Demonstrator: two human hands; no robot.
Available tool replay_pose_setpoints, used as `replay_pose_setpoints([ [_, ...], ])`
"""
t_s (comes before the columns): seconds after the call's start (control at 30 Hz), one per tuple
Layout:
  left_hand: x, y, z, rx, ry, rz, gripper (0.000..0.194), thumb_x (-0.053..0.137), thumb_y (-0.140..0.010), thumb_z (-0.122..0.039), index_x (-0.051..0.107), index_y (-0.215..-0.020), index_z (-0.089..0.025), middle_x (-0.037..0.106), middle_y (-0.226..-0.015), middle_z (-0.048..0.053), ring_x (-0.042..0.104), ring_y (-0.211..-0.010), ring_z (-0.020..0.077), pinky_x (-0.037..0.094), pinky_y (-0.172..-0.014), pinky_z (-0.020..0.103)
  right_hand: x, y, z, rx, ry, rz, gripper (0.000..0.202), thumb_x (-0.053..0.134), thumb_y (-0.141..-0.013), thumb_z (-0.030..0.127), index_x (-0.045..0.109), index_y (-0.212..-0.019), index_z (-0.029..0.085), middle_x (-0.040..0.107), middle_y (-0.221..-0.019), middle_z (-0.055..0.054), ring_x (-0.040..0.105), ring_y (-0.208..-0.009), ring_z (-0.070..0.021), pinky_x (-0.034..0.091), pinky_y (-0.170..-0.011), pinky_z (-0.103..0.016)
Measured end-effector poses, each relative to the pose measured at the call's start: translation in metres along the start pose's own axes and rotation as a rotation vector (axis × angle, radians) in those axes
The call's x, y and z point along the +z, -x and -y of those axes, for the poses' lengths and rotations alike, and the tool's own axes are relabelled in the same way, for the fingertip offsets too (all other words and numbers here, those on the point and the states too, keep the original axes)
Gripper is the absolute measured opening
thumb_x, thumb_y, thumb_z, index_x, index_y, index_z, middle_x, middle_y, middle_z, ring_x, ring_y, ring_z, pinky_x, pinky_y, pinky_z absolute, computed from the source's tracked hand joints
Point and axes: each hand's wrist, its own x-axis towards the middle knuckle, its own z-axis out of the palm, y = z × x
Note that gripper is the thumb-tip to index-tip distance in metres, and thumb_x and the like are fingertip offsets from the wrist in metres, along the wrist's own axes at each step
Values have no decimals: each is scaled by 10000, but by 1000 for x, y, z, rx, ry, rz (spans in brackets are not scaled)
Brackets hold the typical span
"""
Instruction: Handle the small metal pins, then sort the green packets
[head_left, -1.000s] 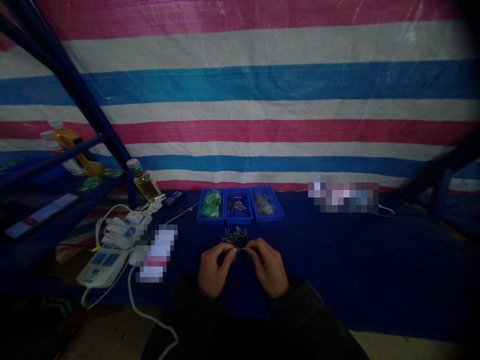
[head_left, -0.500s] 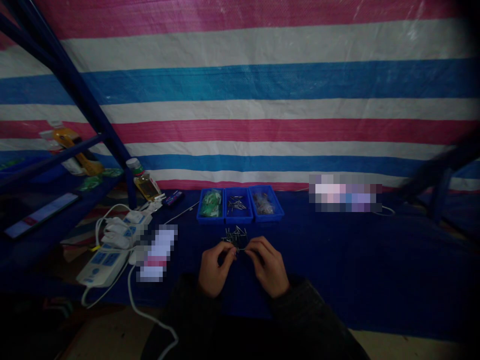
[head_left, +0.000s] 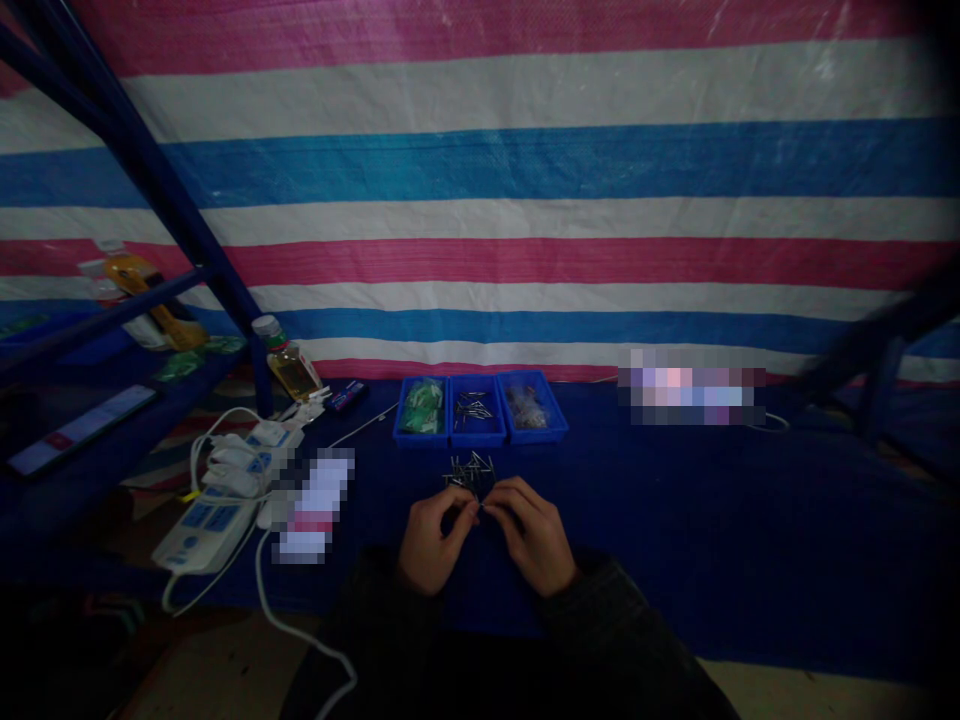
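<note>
My left hand is closed in a pinch, thumb against forefinger, at the near side of a small heap of thin metal pins or screws. Facing it, my right hand pinches a thin metal pin, of which only a tiny part shows. The two sets of fingertips almost meet. What my left fingers hold is too small to make out. Beyond the heap stand three blue trays in a row: the left tray has green packets, the middle tray loose metal pieces, the right tray clear bags.
A white power strip with plugs and cables lies at left, beside a blurred-out phone. Behind are a bottle and a small dark box. A blue metal frame rises at left; striped sheeting hangs behind the table.
My hands have drawn closer, so the fingertips nearly touch; the pin that showed between them is now mostly covered. The heap and trays have stayed put.
</note>
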Motion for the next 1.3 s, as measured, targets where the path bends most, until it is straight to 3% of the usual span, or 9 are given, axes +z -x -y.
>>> replay_pose_setpoints([
  [0.53, 2, 0, 3, 18, -27, -1, 177, 574, -973, -234, 689, -845, -190, 730, -787, 18, 690, -752, 165, 497, -750, 251, 0, -2, 2, 21, -14, 14, 173, 509, -1024, 210, 659, -937, 226, 676, -895, -54, 682, -821, -192, 550, -772, -308],
  [0.8, 3, 1, 1, 29, -45, 14, 192, 585, -972, -248, 696, -827, -187, 734, -793, 25, 688, -759, 170, 497, -748, 258, 0, -2, -2, 52, 96, 63, 293, 470, -1053, 269, 609, -799, 227, 628, -750, -17, 644, -683, -166, 490, -678, -274],
  [1.0, 0, 0, -1, -3, -25, -54, 182, 578, -977, -249, 695, -854, -184, 726, -784, 15, 688, -745, 161, 491, -739, 244, -2, -1, 3, 74, 22, 33, 119, 504, -1034, 247, 615, -1069, 224, 685, -900, -40, 683, -803, -191, 516, -760, -293],
  [1.3, 1, 1, 2, -10, -30, -72, 192, 584, -981, -266, 702, -853, -184, 727, -777, 9, 689, -745, 159, 480, -745, 244, 1, 0, -3, 59, 29, 22, 148, 482, -1031, 193, 614, -970, 224, 663, -892, -39, 663, -799, -182, 499, -765, -290],
])
